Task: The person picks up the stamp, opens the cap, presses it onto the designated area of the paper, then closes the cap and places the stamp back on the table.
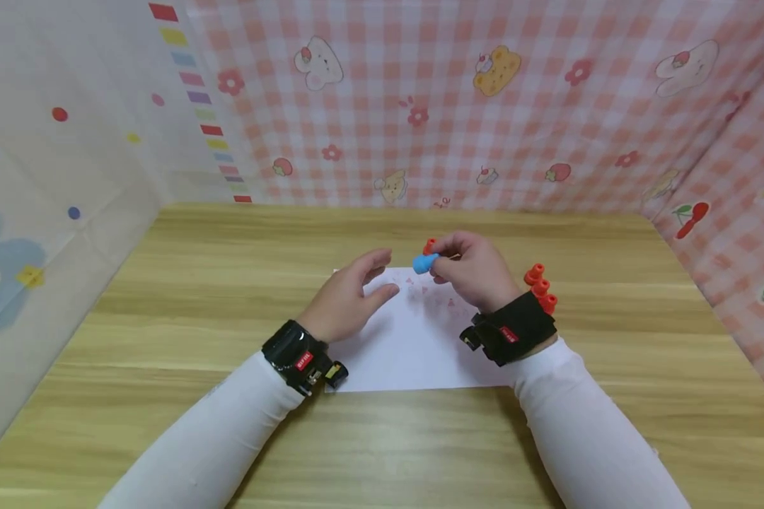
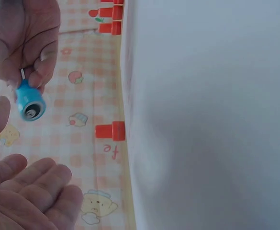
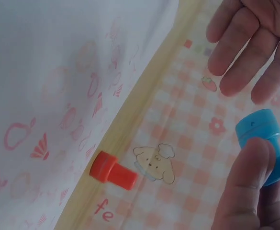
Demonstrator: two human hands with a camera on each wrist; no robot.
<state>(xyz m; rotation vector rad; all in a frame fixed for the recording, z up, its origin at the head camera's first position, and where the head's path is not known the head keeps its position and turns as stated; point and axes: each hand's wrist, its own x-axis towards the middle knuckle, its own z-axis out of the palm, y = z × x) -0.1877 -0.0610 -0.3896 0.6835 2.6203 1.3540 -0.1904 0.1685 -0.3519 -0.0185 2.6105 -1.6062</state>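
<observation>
My right hand (image 1: 480, 272) pinches a small blue cylinder (image 1: 425, 264) between thumb and fingers, raised over the far edge of a white sheet of paper (image 1: 414, 353). The left wrist view shows the wider end of the cylinder (image 2: 30, 106), with a pale rim around a dark round middle; a thin pale piece sticks out at its back. That wide end points left towards my left hand (image 1: 346, 300), which is held apart over the paper's left side, fingers loosely bent and holding nothing. Pink and red fruit and shell prints (image 3: 17, 134) mark the far part of the paper.
Just beyond the paper stands one red stamp-shaped piece (image 3: 113, 170) with a wide base. Several more red pieces (image 1: 539, 286) line up right of the paper, beside my right wrist. The wooden table (image 1: 229, 233) meets a pink checked cloth (image 1: 382, 120) at its back edge.
</observation>
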